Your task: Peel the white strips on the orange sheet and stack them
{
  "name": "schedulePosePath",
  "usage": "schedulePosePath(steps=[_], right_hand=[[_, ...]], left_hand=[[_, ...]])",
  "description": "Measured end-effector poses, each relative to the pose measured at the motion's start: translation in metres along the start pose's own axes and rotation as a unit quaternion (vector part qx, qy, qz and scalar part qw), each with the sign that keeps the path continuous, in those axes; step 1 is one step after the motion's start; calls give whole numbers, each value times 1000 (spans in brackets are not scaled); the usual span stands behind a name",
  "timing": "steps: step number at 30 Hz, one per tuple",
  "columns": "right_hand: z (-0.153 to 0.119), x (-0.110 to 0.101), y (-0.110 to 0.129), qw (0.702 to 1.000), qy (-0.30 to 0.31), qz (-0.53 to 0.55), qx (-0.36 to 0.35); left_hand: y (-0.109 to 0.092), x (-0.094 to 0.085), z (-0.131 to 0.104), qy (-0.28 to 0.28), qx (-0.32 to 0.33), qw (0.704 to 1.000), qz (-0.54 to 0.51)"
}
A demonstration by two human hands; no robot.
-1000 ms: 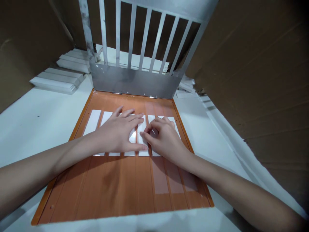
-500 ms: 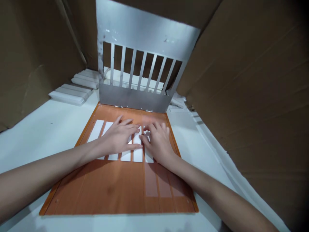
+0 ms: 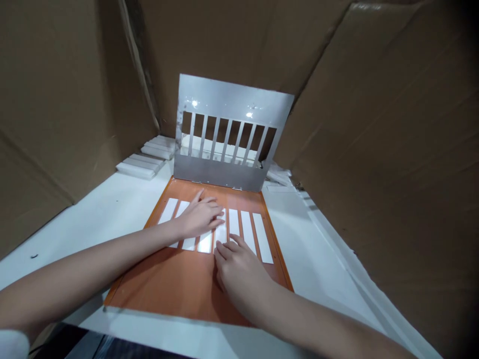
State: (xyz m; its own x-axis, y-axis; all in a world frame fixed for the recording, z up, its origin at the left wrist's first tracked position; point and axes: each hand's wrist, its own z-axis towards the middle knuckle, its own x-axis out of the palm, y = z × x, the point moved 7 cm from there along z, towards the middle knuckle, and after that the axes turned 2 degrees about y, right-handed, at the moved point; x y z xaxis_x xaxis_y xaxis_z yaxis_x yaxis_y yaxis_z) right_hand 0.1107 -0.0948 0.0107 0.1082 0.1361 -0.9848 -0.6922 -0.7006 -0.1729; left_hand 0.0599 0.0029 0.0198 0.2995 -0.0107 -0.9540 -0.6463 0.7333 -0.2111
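My left hand (image 3: 200, 218) lies palm down with its fingers spread across the middle white strips (image 3: 205, 243). Its fingertips touch a strip (image 3: 221, 227) near the centre, and part of the row is hidden under it. My right hand (image 3: 243, 274) is at the near end of that strip, fingers loosely bent and apart, the tips at or just above its edge; the thumb is mostly hidden. The strips lie side by side with narrow gaps on an orange board (image 3: 164, 284). A slotted metal plate (image 3: 235, 107) stands raised at the board's far edge.
Stacked white strips (image 3: 136, 165) lie at the far left on the white table (image 3: 318, 249). More white pieces (image 3: 279, 174) are right of the plate. Brown cardboard walls (image 3: 392, 164) enclose the back and both sides.
My right hand has moved toward me, from the upper part of the strips to their near end, uncovering the right-hand strips. My left hand stays on the row. The view has pulled back.
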Motion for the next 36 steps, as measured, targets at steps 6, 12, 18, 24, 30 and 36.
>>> schedulePosePath(steps=[6,12,18,24,30,36], right_hand=[[1,-5,4,998,53,-25,-13],[-3,-5,3,999,23,31,-14],[-1,4,-2,998,-2,62,6],[0,7,-8,994,8,100,36],[-1,-8,-6,996,12,77,44],[1,-22,-15,994,27,80,66]], left_hand=[[-2,-2,0,25,22,999,14],[12,2,13,25,-38,999,8],[-18,-5,14,48,-15,997,-63],[-25,5,11,65,-12,996,-59],[-28,4,12,29,18,999,-37],[-28,6,9,48,18,997,-52]])
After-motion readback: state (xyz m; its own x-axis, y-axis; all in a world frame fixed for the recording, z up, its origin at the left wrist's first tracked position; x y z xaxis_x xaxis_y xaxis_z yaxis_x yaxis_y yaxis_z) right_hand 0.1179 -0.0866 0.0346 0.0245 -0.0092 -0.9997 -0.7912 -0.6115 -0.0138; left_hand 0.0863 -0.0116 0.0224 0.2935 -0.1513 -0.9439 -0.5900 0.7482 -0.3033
